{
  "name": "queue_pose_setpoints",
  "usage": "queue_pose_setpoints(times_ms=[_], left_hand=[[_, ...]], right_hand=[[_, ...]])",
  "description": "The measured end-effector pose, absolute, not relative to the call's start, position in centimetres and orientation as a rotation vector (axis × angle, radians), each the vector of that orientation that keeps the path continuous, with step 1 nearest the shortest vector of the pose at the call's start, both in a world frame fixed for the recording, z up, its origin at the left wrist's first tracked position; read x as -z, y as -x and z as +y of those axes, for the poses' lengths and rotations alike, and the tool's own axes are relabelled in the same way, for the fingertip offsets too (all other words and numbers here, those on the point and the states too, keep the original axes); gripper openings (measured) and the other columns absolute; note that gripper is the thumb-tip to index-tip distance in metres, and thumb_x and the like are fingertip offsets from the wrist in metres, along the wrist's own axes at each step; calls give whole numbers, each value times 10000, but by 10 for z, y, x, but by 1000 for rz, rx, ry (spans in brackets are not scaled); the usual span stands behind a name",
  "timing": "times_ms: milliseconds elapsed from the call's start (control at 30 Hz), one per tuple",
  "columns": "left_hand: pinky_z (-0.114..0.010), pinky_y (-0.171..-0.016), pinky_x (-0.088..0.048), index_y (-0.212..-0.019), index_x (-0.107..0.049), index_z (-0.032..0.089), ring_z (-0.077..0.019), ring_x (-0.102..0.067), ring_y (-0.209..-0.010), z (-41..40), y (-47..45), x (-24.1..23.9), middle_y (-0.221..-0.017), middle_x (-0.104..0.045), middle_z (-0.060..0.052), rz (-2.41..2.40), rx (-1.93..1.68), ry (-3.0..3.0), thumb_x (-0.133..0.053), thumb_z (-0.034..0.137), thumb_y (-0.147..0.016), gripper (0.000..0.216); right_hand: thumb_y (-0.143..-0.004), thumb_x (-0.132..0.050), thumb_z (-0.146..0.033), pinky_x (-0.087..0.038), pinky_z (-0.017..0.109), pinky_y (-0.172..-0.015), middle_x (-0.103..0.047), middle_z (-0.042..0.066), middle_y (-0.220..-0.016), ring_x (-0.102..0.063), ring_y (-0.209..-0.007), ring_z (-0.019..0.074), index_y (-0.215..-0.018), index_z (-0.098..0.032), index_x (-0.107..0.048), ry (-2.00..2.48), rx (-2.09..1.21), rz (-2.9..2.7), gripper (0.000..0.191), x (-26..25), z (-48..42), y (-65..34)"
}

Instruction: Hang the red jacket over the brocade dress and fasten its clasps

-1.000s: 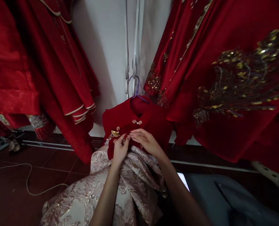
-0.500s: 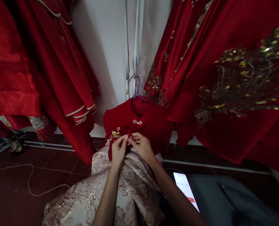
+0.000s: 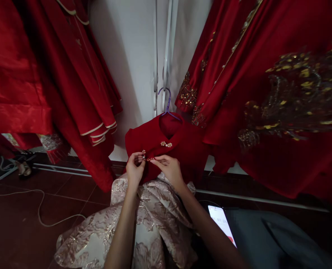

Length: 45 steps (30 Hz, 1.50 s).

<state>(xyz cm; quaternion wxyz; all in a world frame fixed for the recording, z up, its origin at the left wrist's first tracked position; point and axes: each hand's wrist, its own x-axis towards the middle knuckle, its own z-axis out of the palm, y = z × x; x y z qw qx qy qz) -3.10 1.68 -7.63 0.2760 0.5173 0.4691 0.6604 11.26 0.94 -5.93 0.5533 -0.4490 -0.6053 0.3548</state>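
A red garment (image 3: 194, 157) hangs from a purple hanger (image 3: 168, 106) in front of me. At its neck sits a flower-shaped pearl and gold closure (image 3: 166, 144), fastened across the opening. Lower down, my left hand (image 3: 135, 170) is closed at the garment's edge, pinching a beaded flower button (image 3: 143, 153) whose lower part is partly hidden by the fingers. My right hand (image 3: 170, 170) pinches a small thin loop (image 3: 149, 160) just beside it, fingertips close to the left ones but apart. Below both wrists spreads a pale pink-gold brocade fabric (image 3: 98, 224).
Red garments (image 3: 78, 74) hang on the left, and red garments with gold sequins (image 3: 291, 93) on the right. A lit phone (image 3: 220, 224) lies on a dark surface (image 3: 261, 231) at lower right. A white cable (image 3: 39, 209) crosses the tiled floor. Metal rails (image 3: 252, 200) run low.
My hands, together a moment ago, have parted slightly; the left moved left and up to the flower button. A gold ornament beside the left hand is now mostly covered. The view shifted slightly.
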Motion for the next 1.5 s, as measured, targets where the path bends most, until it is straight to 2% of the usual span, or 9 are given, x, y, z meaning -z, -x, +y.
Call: queue_pose_setpoints(times_ms=[200, 533, 767, 933, 1067, 1167, 1267, 1400, 1500], left_hand=[[-275, -743, -520, -864, -569, 154, -123, -623, -738, 18, 31, 77, -779, -631, -33, 1180, -1734, -1271, -645, 162, -636, 241], [-328, -836, -519, -878, -633, 124, -161, -654, -827, 15, 33, 73, -887, -687, -84, 1142, -1697, -1200, -693, 235, -642, 267], [-308, -789, -533, -850, -691, 134, -177, -669, -791, 6, 35, 65, -867, -710, -74, 1281, -1707, -1284, -674, 306, -681, 242], [-308, -793, -525, -842, -666, 149, -164, -660, -795, 11, 42, 66, -858, -697, -63, 1221, -1634, -1456, -651, 283, -701, 196], [-289, -736, -523, -969, -587, 162, -148, -629, -819, 6, 46, 76, -935, -650, -68, 1240, -1599, -1511, -572, 244, -760, 225], [-299, -775, -501, -1041, -533, 185, -156, -579, -903, -12, 44, 93, -1022, -576, -67, 1358, -1631, -1644, -570, 144, -717, 328], [-317, -806, -476, -1029, -551, 198, -169, -539, -915, -30, 38, 112, -1016, -522, -60, 1522, -1590, -1758, -578, 87, -669, 378], [-296, -721, -475, -962, -581, 191, -152, -529, -795, -35, 33, 124, -937, -507, -52, 1649, -1636, -1687, -554, 136, -731, 238], [-287, -692, -471, -907, -612, 194, -149, -535, -758, -32, 34, 126, -884, -520, -44, 1644, -1647, -1682, -560, 188, -759, 157]], right_hand=[[-712, -665, -361, -559, 295, -695, -722, 54, -827, -685, -723, 190, -839, -177, -695, 1058, -782, -1497, 225, 57, 23, -104], [-743, -628, -353, -557, 277, -664, -712, 54, -832, -674, -706, 172, -831, -174, -688, 1049, -680, -1536, 208, 54, 24, -97], [-768, -597, -363, -556, 287, -693, -704, 55, -857, -663, -715, 164, -839, -179, -680, 1071, -626, -1550, 213, 54, 23, -95], [-773, -594, -339, -555, 279, -680, -701, 63, -856, -663, -720, 165, -852, -165, -682, 1072, -609, -1546, 210, 57, 24, -95], [-806, -551, -347, -551, 298, -739, -708, 54, -929, -674, -800, 176, -937, -183, -689, 1042, -792, -1670, 251, 52, 20, -114], [-814, -536, -346, -545, 311, -761, -712, 39, -932, -673, -840, 186, -947, -205, -696, 1065, -886, -1780, 251, 46, 14, -144], [-798, -551, -337, -550, 308, -702, -719, 38, -868, -679, -784, 195, -878, -212, -708, 1148, -908, -1821, 216, 43, 8, -178], [-764, -580, -317, -532, 276, -596, -718, 38, -790, -673, -701, 191, -800, -212, -705, 1314, -882, -1907, 168, 53, 4, -204], [-747, -592, -290, -522, 276, -596, -712, 40, -753, -666, -671, 183, -792, -201, -696, 1351, -882, -1948, 144, 69, 7, -204]])
